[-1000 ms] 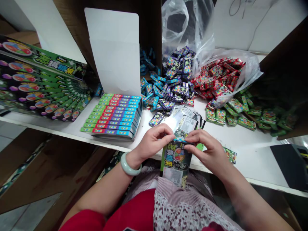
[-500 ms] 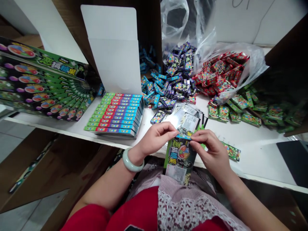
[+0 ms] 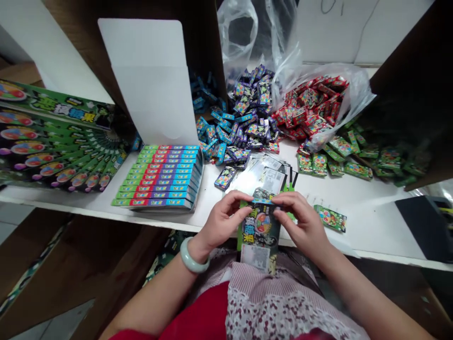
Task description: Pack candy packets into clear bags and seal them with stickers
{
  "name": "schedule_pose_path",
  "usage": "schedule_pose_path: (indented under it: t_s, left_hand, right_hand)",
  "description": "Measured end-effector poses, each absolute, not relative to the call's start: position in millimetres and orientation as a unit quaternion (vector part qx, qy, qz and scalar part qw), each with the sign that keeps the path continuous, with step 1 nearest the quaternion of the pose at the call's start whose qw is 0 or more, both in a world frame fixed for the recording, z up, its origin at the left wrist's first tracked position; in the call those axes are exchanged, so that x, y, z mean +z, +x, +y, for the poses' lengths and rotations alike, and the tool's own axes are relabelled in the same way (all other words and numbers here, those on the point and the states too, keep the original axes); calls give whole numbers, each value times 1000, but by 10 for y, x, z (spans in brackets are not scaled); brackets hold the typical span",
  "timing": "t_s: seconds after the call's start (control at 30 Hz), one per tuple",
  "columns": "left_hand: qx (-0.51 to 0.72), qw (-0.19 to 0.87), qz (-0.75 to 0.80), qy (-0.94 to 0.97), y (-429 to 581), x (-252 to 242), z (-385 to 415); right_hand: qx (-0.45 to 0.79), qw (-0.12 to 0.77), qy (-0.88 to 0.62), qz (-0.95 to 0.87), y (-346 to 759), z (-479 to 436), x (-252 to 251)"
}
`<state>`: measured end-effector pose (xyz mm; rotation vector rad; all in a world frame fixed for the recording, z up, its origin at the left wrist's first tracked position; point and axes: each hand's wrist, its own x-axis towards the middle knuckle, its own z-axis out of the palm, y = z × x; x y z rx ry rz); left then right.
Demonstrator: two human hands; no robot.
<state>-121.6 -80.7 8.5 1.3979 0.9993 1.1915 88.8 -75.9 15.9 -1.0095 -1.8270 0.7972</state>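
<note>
Both hands are at the top edge of the dark printed card (image 3: 258,236), and the change is a small one: the left hand (image 3: 222,219) has spread its pinch. Half a second ago its thumb and forefinger met at the blue strip (image 3: 262,200); now the thumb sits lower on the card's face, with the forefinger up by the strip's left end. The right hand (image 3: 304,219) keeps its grip, thumb and forefinger closed on the top right corner. So both hands are grasping the same card, neither letting go.

The card hangs over the near edge of the white table (image 3: 368,212), upright to my eye, in front of the apron (image 3: 262,302); I can't tell whether its lower end touches the cloth. To my judgement the shift is a regrip, and the work remains at that top edge. Just beyond lie the fanned cards (image 3: 274,177); left stands the filled display box (image 3: 152,104), and a green packet (image 3: 330,218) lies right.
</note>
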Motion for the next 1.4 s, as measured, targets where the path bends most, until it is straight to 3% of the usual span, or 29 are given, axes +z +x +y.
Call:
schedule_pose_path:
  t_s: [0.17, 0.3, 0.4, 0.47, 0.7, 0.97, 1.13, 1.27, 1.4]
  left_hand:
    - [461, 444, 449, 623, -1246, 56, -748]
    - [470, 392, 475, 632, -1243, -8, -629]
    - [457, 395, 504, 617, -1252, -13, -574]
    - [448, 405, 519, 605, -1262, -7, -566]
    - [446, 403, 541, 588, -1229, -20, -565]
    - [453, 386, 538, 597, -1237, -29, -544]
    - [455, 400, 507, 613, -1160, 15, -539]
    - [482, 399, 464, 626, -1003, 99, -552]
    - [488, 412, 437, 633, -919, 148, -570]
  right_hand:
    - [333, 468, -393, -718, 816, -767, 172]
    - [418, 410, -382, -715, 1173, -539, 155]
    - [362, 371, -542, -662, 1803, -298, 72]
    - [251, 267, -690, -624, 2245, -180, -15]
    - [242, 144, -760, -586, 2764, -232, -294]
    - [284, 202, -761, -548, 2744, -385, -412]
    - [324, 275, -735, -528, 2722, -447, -85]
    - [427, 356, -556, -618, 2157, -421, 496]
    - [475, 287, -398, -730, 1399, -308, 923]
